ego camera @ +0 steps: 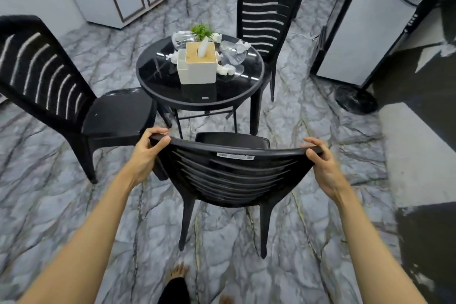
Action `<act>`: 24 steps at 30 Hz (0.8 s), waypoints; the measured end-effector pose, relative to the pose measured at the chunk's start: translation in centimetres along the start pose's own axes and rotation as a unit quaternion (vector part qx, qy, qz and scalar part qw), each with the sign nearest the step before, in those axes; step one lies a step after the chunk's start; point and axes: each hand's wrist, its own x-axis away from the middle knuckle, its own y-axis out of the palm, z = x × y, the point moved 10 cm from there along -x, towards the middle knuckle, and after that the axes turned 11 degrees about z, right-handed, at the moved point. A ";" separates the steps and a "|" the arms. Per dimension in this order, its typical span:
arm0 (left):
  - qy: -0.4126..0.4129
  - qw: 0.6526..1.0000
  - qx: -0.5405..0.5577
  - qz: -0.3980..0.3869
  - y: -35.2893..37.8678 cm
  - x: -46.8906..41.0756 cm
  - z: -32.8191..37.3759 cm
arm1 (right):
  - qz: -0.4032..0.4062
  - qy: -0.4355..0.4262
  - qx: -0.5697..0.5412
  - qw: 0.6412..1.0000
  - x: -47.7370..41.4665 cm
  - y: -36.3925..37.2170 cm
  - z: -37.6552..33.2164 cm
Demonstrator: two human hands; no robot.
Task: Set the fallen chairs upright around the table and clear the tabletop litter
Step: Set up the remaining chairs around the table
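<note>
Left hand point(145, 153), right hand point(320, 165) each clamped on a top-rail end of near chair point(227, 175). Wide grip likely for steering without twist. Chair on its legs, near side of table point(172, 102). Long axis vertical, seat points far toward table, rail runs left-right. Left chair point(49, 76), far-right chair point(264, 17) upright. Crumpled tissues point(225, 69), clear cups point(233, 54) not yet cleared.

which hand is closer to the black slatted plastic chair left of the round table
Left. The left hand grips the top rail of the held black plastic chair, just beside the left black slatted chair; the right hand grips the rail's opposite end, farther off.
</note>
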 end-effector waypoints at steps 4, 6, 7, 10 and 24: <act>-0.002 0.999 -0.041 -0.011 -0.1 1.7 -0.7 | 0.012 -0.002 0.001 1.000 0.8 -0.9 1.1; -0.003 0.999 -0.051 -0.010 -0.5 2.4 -1.5 | 0.014 -0.002 0.012 1.000 1.6 -1.3 1.9; -0.002 0.998 -0.054 -0.009 -0.7 2.8 -1.9 | 0.017 -0.005 0.017 1.000 2.0 -1.5 2.3; -0.002 0.998 -0.068 -0.010 -0.9 4.3 -2.8 | 0.032 -0.001 0.014 0.999 3.3 -2.0 3.4; -0.023 0.994 -0.087 -0.060 -1.8 8.0 -4.2 | 0.008 0.033 0.009 0.999 7.0 -3.0 5.8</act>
